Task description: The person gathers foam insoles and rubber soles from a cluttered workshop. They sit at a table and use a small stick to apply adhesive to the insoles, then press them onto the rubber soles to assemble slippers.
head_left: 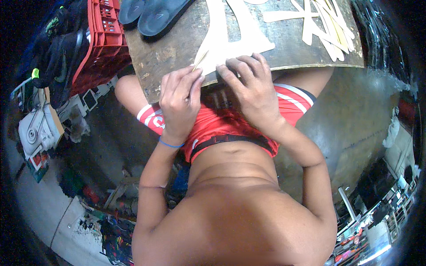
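Note:
A flat, cream-coloured cut sheet piece with long arms lies at the board's near edge. My left hand is closed at its left corner, where a thin tan-edged strip stands up from the fingertips. Whether this strip is a raised edge of the sheet or a separate piece, I cannot tell. My right hand rests on the sheet's near edge with bent fingers slightly apart. Its thumb is hard to make out.
The worn wooden board lies across my lap. Dark sandals sit at its far left, and several cream strips are piled at its far right. A red plastic crate stands left, dark shiny sheeting right.

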The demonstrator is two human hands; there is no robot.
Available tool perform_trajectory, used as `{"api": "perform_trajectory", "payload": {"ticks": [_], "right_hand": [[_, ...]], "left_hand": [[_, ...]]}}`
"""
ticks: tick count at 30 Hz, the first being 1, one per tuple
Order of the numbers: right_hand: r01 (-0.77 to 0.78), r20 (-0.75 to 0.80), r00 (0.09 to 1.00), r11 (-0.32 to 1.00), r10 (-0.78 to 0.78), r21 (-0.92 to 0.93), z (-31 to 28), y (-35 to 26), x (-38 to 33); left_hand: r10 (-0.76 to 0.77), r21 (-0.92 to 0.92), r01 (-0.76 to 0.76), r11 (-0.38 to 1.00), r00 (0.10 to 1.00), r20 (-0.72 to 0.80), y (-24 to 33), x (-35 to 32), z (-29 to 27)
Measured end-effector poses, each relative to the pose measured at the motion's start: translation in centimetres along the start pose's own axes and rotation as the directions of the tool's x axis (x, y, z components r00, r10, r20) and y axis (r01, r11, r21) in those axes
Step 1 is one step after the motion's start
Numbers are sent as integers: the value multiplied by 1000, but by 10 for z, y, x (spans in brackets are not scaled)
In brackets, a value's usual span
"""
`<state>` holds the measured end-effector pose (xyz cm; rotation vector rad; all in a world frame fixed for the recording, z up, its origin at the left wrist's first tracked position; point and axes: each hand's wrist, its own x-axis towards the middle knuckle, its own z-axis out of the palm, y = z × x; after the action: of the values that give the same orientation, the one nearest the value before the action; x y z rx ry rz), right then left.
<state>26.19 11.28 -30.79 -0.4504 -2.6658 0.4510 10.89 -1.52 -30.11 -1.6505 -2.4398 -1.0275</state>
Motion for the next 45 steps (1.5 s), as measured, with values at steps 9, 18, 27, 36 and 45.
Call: {"api": "perform_trajectory", "payload": {"ticks": [9,18,27,36,45], "right_hand": [[-8,-17,1000,999,8,47,0,-2,2],[-2,-12,1000,998,2,55,0,2,2],[4,4,1000,999,-4,38,5,0,-2],[25,-8,1000,999,-25,-32,4,0,-2],[13,-82,997,1000,-12,14,11,0,-2]], "left_hand": [[-170,-147,162,976,985,-41,-5,-4,-4],[-127,-101,119,988,989,-80,-4,-5,0],[-162,-250,141,958,985,-64,-11,-4,-5],[-126,-585,107,804,992,9,-1,56,-3],[327,-440,-236,866,935,141,24,104,38]]}}
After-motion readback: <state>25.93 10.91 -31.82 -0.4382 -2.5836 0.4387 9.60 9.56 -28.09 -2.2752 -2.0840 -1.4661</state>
